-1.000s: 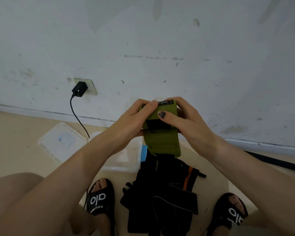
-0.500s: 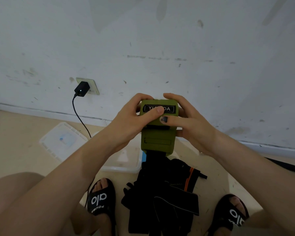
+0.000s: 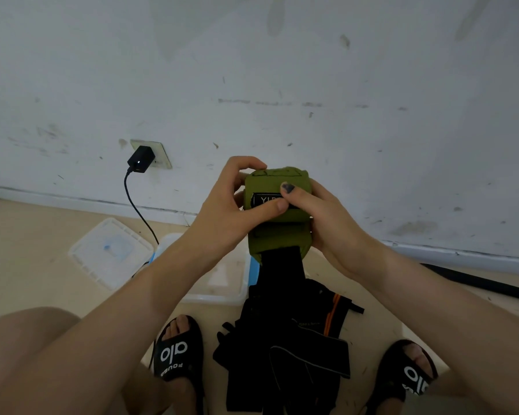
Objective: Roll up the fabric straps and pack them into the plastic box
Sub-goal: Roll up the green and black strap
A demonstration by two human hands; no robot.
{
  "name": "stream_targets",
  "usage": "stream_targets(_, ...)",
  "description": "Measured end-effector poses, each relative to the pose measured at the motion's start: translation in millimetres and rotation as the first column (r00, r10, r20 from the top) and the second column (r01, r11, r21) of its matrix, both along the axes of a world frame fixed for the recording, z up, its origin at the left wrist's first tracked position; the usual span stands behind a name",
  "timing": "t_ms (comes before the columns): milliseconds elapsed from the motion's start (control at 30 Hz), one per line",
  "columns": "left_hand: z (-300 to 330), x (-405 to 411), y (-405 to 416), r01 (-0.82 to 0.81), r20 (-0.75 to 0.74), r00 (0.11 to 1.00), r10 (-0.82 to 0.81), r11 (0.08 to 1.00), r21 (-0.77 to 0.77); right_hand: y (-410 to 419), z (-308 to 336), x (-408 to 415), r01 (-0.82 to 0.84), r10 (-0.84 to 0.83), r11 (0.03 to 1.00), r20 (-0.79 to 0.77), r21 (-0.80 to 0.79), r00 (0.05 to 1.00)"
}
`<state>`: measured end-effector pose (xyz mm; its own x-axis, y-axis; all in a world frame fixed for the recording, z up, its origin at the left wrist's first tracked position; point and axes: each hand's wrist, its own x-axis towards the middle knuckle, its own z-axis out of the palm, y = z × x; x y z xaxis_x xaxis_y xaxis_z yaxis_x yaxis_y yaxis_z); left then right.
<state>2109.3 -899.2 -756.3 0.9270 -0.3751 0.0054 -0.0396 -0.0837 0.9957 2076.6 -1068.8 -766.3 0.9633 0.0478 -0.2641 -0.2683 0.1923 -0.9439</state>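
Observation:
I hold an olive green fabric strap [image 3: 274, 187], rolled into a thick bundle, in the air in front of the wall. My left hand [image 3: 225, 211] grips its left side, thumb pressed on the black label. My right hand [image 3: 327, 217] grips the right side, thumb on top of the roll. A black tail of the strap [image 3: 282, 266] hangs down from the roll. Below it a pile of black straps [image 3: 285, 339], one with an orange stripe, lies on the floor between my feet. The clear plastic box [image 3: 219, 283] stands on the floor behind my left forearm, partly hidden.
The box's clear lid [image 3: 110, 254] lies on the floor to the left. A black charger [image 3: 141, 159] sits in a wall socket, its cable running down toward the box. My feet in black slides [image 3: 177, 354] flank the pile. A dark bar [image 3: 477, 280] lies along the right wall base.
The roll has turned further in my hands and grown thicker. The green flap that hung below is wound in, and the black tail now shows under the roll.

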Motion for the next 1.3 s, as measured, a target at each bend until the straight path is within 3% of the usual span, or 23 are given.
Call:
stream_targets(267, 1, 3, -2, 0.027, -0.318, 0.947, -0.054, 0.996, -0.088, -5, 1, -3, 0.016, -0.01, 0.999, 0.124, -0.052, 0.992)
stream_targets(500, 5, 3, 3, 0.064, -0.475, 0.873, -0.114, 0.991, -0.12, -5, -1, -9, -0.026, 0.112, 0.951, 0.261, -0.309, 0.959)
stream_targets(633, 9, 1, 5, 0.028, -0.444, 0.892, -0.089, 0.99, -0.141, -5, 4, -9, -0.041, 0.117, 0.947, 0.222, -0.319, 0.968)
stream_targets(967, 3, 7, 5, -0.147, -0.243, 0.962, 0.125, 0.987, -0.073, -4, 14, -23, -0.116, 0.12, 0.993, -0.195, 0.033, 0.973)
stream_targets(1133, -4, 9, 4, -0.119, -0.189, 0.976, 0.113, 0.993, -0.023, 1, 13, -30, -0.043, 0.042, 0.999, -0.142, -0.002, 0.989)
stream_targets(1300, -15, 8, -1, -0.1, -0.227, 0.97, 0.088, 0.994, -0.04, 6, 14, -32, 0.021, -0.017, 0.993, 0.036, -0.118, 0.999)
